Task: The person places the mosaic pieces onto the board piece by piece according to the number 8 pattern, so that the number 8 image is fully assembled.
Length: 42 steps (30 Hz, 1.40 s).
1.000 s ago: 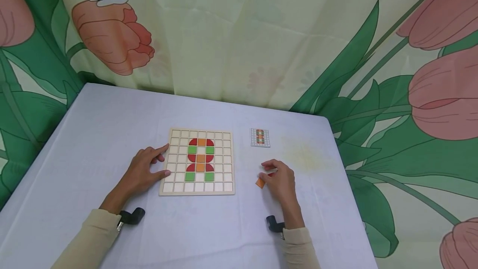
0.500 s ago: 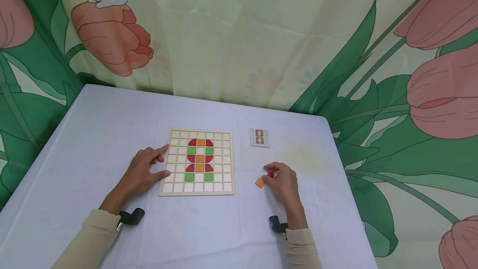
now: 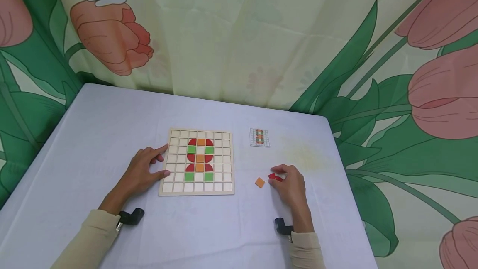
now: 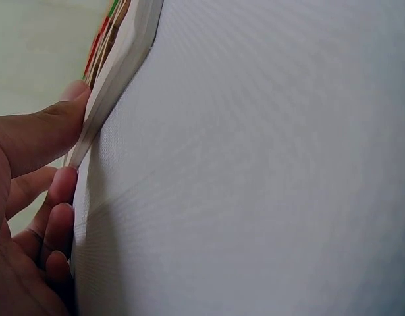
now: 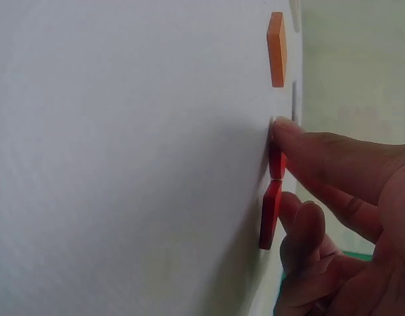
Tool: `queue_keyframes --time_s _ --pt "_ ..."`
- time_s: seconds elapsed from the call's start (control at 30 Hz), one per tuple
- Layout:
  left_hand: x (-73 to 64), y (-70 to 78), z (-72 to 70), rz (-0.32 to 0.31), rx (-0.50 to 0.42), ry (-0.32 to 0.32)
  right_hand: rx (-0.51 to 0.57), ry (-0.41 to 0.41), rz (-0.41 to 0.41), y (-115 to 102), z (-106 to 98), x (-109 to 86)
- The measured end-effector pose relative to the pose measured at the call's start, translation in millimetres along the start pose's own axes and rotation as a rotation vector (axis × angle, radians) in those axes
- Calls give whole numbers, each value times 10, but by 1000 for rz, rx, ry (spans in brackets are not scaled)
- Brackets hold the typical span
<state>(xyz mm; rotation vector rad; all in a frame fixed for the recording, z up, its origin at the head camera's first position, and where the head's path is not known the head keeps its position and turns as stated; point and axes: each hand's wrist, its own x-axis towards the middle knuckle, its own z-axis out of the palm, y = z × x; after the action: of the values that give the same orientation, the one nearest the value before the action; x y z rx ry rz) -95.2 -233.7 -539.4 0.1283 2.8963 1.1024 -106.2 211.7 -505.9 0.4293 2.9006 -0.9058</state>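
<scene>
A square wooden grid board [image 3: 196, 194] lies on the table, red, green and orange tiles set in its middle columns. My left hand [image 3: 140, 173] rests at its left edge, thumb and index finger spread apart and touching the rim; the left wrist view shows the thumb [image 4: 51, 128] against the board's side. To the right of the board, my right hand [image 3: 291, 184] pinches a red tile [image 3: 271, 175] between thumb and index finger, low at the tabletop. A second red tile [image 5: 270, 214] adjoins it, close to the other fingers. An orange square tile [image 3: 259, 182] lies flat just left of that hand.
A small card [image 3: 259, 138] printed with a coloured grid pattern lies beyond the right hand. White cloth covers the table [image 3: 209, 231]. A curtain [image 3: 224, 45] with tulips and a rabbit hangs behind the far edge.
My right hand has moved right and slightly nearer, away from the orange tile, which is now uncovered. The red tiles show more fully by its fingers. My left hand stays at the board.
</scene>
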Motion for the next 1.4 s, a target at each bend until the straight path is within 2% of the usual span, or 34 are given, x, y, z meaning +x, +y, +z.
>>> queue_keyframes --time_s 0.2,0.37,0.53,0.87,1.1,1.4 --pt "-3 4 -7 11 -2 6 -3 3 -14 14 -18 1" --pt "-5 4 -6 6 -6 4 25 -14 7 -5 2 5" --pt "-5 8 -2 1 -5 1 5 -17 14 -30 16 -11" --pt "-6 10 -2 12 0 8 -3 -30 -25 -61 69 -31" --pt "-9 19 -10 10 -2 7 41 -59 -65 -127 75 -27" --pt "-12 8 -10 14 -9 3 124 -11 -54 -316 158 -14"
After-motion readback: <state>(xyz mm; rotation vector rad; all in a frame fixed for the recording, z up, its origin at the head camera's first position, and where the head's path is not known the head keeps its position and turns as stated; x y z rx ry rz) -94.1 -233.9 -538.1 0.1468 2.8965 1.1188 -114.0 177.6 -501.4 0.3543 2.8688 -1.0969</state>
